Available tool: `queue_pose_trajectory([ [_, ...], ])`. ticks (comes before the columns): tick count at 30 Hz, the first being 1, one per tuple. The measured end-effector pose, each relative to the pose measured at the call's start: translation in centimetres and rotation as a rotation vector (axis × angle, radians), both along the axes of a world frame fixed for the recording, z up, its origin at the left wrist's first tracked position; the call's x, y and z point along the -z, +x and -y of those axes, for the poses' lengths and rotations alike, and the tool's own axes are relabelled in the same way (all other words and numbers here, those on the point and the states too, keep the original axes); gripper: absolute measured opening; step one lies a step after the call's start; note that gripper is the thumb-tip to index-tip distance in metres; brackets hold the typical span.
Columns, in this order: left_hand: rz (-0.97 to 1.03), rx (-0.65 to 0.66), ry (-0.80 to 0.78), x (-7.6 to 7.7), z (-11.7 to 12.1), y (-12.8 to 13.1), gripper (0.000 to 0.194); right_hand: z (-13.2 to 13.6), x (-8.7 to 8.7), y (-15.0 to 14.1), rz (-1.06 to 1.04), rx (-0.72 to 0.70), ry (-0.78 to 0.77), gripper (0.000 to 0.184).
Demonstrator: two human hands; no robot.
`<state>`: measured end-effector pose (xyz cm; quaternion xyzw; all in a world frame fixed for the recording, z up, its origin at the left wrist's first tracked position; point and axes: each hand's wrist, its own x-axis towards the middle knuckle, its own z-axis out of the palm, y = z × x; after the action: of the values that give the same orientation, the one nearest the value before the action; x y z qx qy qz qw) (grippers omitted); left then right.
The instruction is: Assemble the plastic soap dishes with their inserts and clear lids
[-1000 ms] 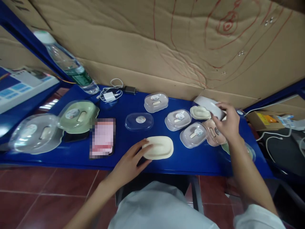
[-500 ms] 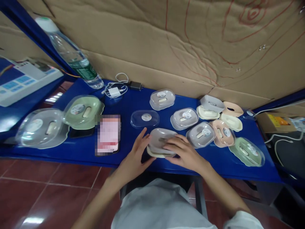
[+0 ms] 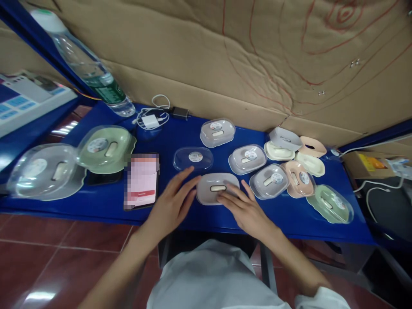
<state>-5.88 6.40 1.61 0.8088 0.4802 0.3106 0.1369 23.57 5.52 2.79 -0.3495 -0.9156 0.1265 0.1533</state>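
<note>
A grey soap box (image 3: 209, 197) with a slot in its top lies in front of me, and something cream-coloured shows through the slot. My right hand (image 3: 246, 210) rests fingertips on its right side, fingers stretched and apart. At its left edge is my left hand (image 3: 170, 197), open, its fingers reaching towards the box; whether they touch it I cannot tell. Just behind lies a clear lid (image 3: 183, 159) with a round sticker. A lidded grey box (image 3: 269, 182) sits to the right of my right hand.
A phone (image 3: 141, 182) and lidded green (image 3: 120, 150) and grey (image 3: 72, 182) boxes lie left. Further right are a peach box (image 3: 294, 182), a green box (image 3: 322, 206) and loose parts (image 3: 309, 164). A water bottle (image 3: 106, 88) and a charger cable (image 3: 151, 120) stand near the cardboard wall (image 3: 180, 56).
The grey piece, tilted over a cream base before, now lies flat with its slot uncovered. My right fingers have slid towards its front right; my left hand has drawn slightly left.
</note>
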Motion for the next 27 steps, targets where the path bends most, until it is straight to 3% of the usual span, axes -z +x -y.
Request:
queue_pose_trajectory([
  [2,-0.132,-0.045,0.039,-0.6,-2.8,-1.2,0.058,0.5,0.1,0.2,0.000,0.019,0.006,0.072],
  [5,-0.316,-0.049,-0.055,-1.1,-7.3,-3.0,0.059,1.1,0.5,0.8,-0.081,0.093,0.020,0.071],
  [8,-0.300,-0.055,-0.104,-2.0,-9.1,-3.4,0.054,1.6,1.1,1.4,-0.197,0.191,0.026,0.072],
  [10,-0.214,-0.077,-0.055,-2.8,-8.0,-2.5,0.055,2.0,1.4,1.7,-0.255,0.233,0.006,0.071],
  [13,-0.136,-0.026,0.039,-3.3,-4.3,-0.4,0.056,2.2,1.3,1.8,-0.286,0.274,-0.010,0.075],
  [17,-0.206,0.114,0.088,-2.3,-0.4,1.6,0.058,1.5,0.8,1.5,-0.275,0.243,0.051,0.080],
  [21,-0.240,0.147,0.085,-1.0,0.3,1.9,0.063,0.5,0.5,1.2,-0.249,0.150,0.078,0.066],
  [27,-0.244,0.128,0.164,-0.4,1.3,2.1,0.080,0.3,0.2,1.1,-0.269,0.105,0.112,0.059],
])
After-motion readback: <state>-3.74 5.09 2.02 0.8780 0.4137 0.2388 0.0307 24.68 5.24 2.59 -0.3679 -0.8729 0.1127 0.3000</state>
